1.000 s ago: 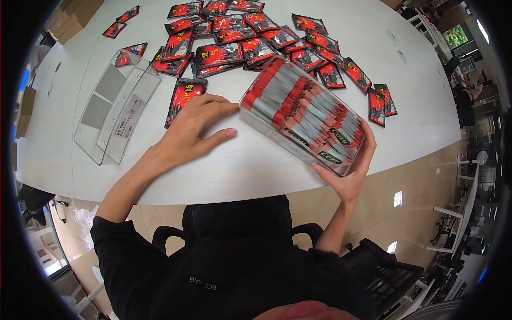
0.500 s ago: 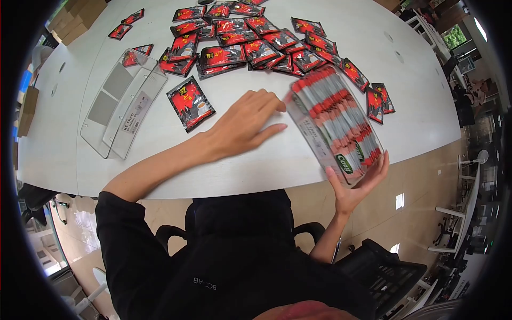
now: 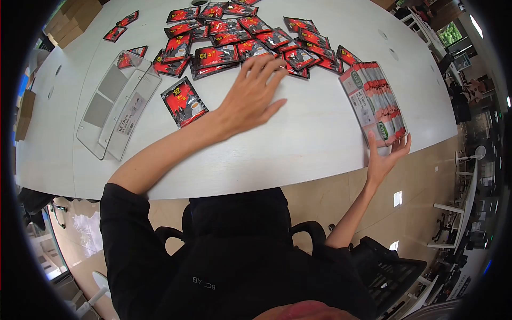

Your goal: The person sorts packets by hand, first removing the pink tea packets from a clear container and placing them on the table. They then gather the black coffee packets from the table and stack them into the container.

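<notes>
My right hand (image 3: 386, 154) grips the near end of a clear plastic box (image 3: 354, 101) packed with red and silver sachets (image 3: 381, 98), at the right of the table. My left hand (image 3: 256, 93) has its fingers spread, holds nothing, and is over the near edge of a pile of red and black packets (image 3: 216, 55). One single packet (image 3: 184, 102) lies flat left of my left wrist. Further left stands an unfilled clear plastic box (image 3: 118, 104) with a white label.
The white table (image 3: 224, 168) has a curved front edge. Two small packets (image 3: 114, 34) lie at the back left, and cardboard boxes (image 3: 72, 21) are beyond them. A black chair (image 3: 384, 272) stands at the lower right.
My right hand has carried the filled box to the right and slightly away from me. My left hand has moved forward to the packet pile, its fingers spreading.
</notes>
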A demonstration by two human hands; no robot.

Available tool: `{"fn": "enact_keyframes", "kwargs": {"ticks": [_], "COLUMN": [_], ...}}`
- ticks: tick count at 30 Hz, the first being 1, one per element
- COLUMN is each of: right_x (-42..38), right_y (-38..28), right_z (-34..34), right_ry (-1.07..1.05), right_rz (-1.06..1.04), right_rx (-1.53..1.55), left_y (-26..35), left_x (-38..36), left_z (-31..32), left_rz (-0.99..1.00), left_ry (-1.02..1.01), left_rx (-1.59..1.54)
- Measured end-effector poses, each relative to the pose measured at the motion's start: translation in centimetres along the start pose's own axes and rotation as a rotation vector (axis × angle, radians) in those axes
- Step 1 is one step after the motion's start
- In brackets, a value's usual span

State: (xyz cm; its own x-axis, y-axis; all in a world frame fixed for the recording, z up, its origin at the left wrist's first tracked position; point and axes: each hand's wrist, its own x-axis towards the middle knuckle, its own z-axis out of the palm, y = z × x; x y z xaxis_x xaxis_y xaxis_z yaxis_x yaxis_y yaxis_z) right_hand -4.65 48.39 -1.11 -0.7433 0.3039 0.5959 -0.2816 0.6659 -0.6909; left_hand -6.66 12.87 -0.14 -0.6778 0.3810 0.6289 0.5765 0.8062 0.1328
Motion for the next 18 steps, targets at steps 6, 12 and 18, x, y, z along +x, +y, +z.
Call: {"fn": "enact_keyframes", "kwargs": {"ticks": [6, 12, 18], "right_x": [2.5, 4.8, 5.9], "right_y": [-4.9, -13.3, -9.7], "right_z": [3.8, 11.8, 21.8], "right_ry": [0.061, -0.639, -0.687], "right_rz": [-0.229, -0.481, -0.588], "right_rx": [-0.236, 0.1, -0.082], "left_y": [-5.6, -5.6, -2.4], "left_x": [-0.2, -0.2, -4.3], "left_z": [2.2, 1.2, -3.8], "left_rz": [-0.205, -0.229, -0.062], "left_ry": [0.003, -0.143, -0.246], "left_rx": [0.15, 0.164, -0.104]}}
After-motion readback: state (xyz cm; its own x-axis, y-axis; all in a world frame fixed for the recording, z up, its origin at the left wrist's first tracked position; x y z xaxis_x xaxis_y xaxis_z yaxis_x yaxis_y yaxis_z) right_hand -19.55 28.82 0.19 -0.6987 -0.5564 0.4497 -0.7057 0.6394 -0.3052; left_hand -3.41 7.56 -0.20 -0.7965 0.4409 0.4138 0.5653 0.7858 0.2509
